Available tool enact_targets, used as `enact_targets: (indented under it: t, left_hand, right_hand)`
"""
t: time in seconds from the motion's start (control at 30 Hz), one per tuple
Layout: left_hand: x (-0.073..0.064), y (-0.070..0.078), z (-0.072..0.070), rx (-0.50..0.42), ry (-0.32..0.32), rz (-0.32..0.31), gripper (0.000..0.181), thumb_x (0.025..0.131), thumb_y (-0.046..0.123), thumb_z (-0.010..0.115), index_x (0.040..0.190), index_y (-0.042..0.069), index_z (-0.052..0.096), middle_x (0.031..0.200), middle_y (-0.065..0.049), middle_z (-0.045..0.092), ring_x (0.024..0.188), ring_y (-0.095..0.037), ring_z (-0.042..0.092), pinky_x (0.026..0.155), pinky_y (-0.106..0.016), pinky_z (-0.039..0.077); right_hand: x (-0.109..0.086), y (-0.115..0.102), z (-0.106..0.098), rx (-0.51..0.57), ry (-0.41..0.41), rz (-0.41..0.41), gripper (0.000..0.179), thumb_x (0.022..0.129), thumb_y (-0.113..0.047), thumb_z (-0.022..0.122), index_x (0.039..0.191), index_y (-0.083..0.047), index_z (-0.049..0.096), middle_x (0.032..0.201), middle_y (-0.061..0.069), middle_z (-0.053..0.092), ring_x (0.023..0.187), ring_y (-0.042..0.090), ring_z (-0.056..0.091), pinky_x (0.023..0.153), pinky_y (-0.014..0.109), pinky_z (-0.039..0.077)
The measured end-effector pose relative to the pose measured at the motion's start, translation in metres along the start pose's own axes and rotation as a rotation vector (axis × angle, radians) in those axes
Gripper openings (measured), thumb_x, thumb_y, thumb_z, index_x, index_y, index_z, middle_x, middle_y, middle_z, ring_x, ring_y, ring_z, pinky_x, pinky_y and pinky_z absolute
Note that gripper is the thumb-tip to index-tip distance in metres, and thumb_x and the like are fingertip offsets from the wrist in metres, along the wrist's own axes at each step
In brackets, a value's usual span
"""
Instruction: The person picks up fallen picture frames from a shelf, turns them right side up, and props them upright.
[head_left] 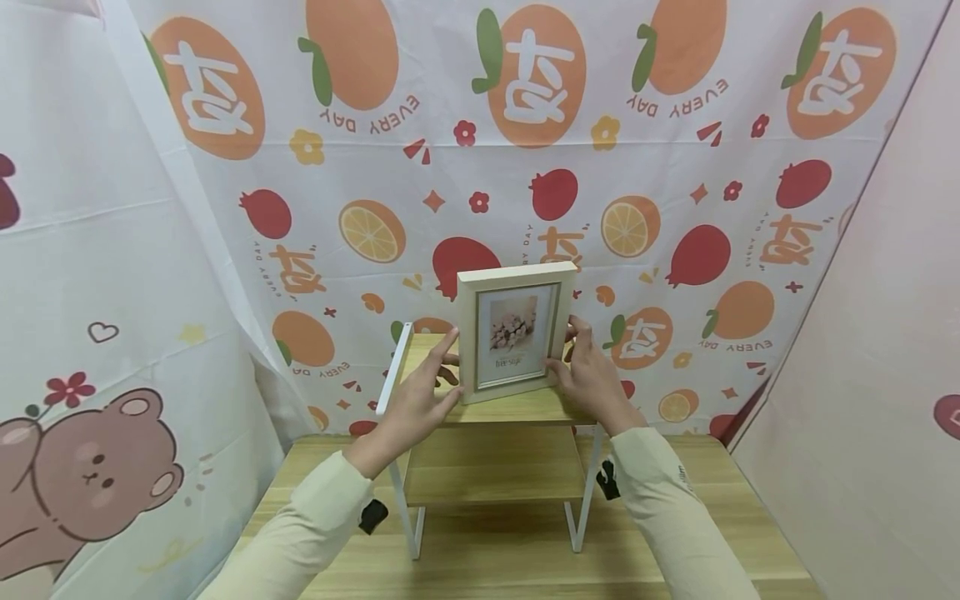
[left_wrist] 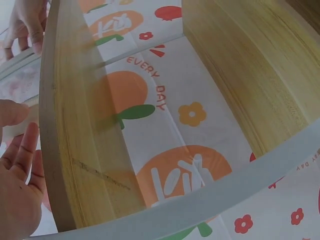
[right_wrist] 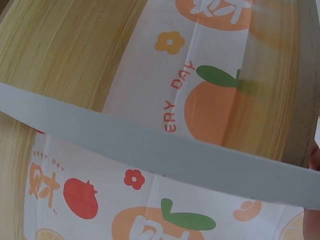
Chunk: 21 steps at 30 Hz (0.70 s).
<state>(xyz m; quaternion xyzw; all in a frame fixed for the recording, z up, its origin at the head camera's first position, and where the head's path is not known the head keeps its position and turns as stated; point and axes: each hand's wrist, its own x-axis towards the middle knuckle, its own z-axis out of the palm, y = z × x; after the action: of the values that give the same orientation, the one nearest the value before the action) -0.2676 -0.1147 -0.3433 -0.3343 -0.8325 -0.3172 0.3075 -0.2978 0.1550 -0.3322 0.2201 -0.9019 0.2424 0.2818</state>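
A cream-edged picture frame (head_left: 517, 336) stands upright on the wooden top board of a small two-tier shelf (head_left: 495, 464), slightly turned, with a flower print behind its pane. My left hand (head_left: 414, 402) holds its left side, index fingertip and thumb at the edge. At the lower right, my right hand (head_left: 588, 375) grips the frame, thumb on the front and fingers behind. In the left wrist view the left hand (left_wrist: 17, 195) is beside the board's edge, below the picture frame (left_wrist: 22, 80). Only a sliver of the right hand (right_wrist: 314, 157) enters the right wrist view.
The shelf has white metal legs (head_left: 408, 525) and a raised white bar (head_left: 395, 367) at the top board's left. It stands on a wood-grain table (head_left: 330, 475). Fruit-printed cloth (head_left: 420, 183) hangs close behind; other cloths flank the table.
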Motion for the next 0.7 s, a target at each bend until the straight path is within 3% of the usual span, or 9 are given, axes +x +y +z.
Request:
enact_targets:
  t: [0.3, 0.7]
  left_hand:
    - [-0.0018, 0.0003, -0.0001, -0.001, 0.023, 0.019, 0.090, 0.077, -0.006, 0.075, 0.150, 0.009, 0.024, 0.107, -0.016, 0.064, 0.081, -0.020, 0.066, 0.072, -0.040, 0.055]
    - [-0.0037, 0.0017, 0.0003, -0.007, 0.047, 0.054, 0.090, 0.076, -0.003, 0.078, 0.149, 0.008, 0.027, 0.104, -0.013, 0.065, 0.078, -0.019, 0.065, 0.070, -0.040, 0.054]
  right_hand:
    - [0.0029, 0.0006, 0.0009, -0.017, 0.014, -0.022, 0.063, 0.095, -0.017, 0.061, 0.140, 0.002, 0.020, 0.118, 0.016, 0.052, 0.077, 0.023, 0.060, 0.055, 0.030, 0.045]
    - [0.0040, 0.0007, 0.0008, -0.045, -0.002, -0.014, 0.060, 0.097, -0.013, 0.055, 0.145, -0.001, 0.021, 0.118, 0.017, 0.055, 0.075, 0.020, 0.056, 0.056, 0.030, 0.043]
